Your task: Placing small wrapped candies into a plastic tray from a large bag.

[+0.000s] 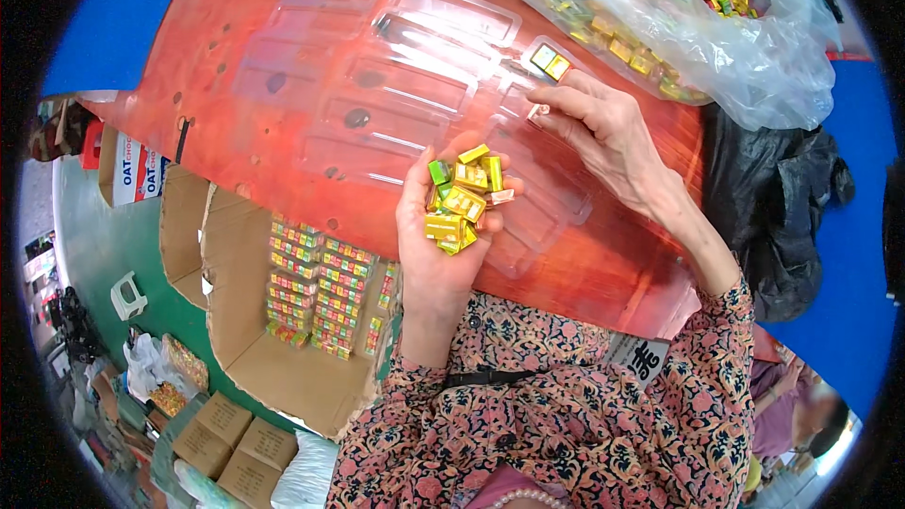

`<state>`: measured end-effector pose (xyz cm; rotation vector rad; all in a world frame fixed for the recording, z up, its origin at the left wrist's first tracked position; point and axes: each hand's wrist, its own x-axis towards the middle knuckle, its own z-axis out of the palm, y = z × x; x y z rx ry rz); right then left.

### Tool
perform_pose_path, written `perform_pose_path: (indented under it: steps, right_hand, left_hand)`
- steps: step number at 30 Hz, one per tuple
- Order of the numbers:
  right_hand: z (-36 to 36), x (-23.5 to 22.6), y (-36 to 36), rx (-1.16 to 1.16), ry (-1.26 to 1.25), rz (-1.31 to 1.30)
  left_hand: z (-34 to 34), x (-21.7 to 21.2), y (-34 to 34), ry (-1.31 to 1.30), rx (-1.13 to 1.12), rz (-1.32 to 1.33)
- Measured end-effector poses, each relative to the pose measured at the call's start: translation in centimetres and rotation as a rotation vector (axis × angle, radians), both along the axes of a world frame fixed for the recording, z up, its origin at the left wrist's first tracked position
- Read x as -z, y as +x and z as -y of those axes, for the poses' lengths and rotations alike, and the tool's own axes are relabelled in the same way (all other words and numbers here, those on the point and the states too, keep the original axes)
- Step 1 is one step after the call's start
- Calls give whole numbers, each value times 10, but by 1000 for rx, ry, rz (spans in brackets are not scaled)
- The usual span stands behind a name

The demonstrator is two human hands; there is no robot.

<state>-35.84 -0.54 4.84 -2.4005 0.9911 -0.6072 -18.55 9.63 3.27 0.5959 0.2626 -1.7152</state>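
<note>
My left hand [436,269] is palm up over the table, cupping a heap of small wrapped sweets [465,203]. Most wrappers are yellow; a few are green, and one at the edge is pale with red. Up and to the right, my right hand [615,130] pinches a single small sweet with a pinkish wrapper [538,112] between thumb and forefinger. Beneath both hands lies a transparent plastic tray [401,99] with long moulded compartments. Just beyond the right fingers, a yellow sweet [557,68] and a paler one sit side by side in a small compartment.
At the far right of the red table [283,155], a big transparent bag [782,66] holds many sweets. Black plastic [778,226] hangs beside the table's right edge. An open cardboard box [245,320] at lower left contains stacked packs. Cartons [226,424] stand on the green floor.
</note>
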Motion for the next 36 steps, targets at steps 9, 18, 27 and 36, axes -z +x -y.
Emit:
perform_pose_path:
  steps: [9,18,27,36]
  right_hand:
    - [-14,-28,42,-242,101,263]
    - [-10,-39,47,-370,210,58]
    - [-15,-29,32,-129,416,379]
    - [0,-26,-13,257,1474,998]
  left_hand:
    - [-5,-1,-10,-51,35,13]
    - [-13,0,-18,-27,18,-5]
    - [-9,5,-19,47,38,-112]
    - [-1,6,-14,-41,127,-42]
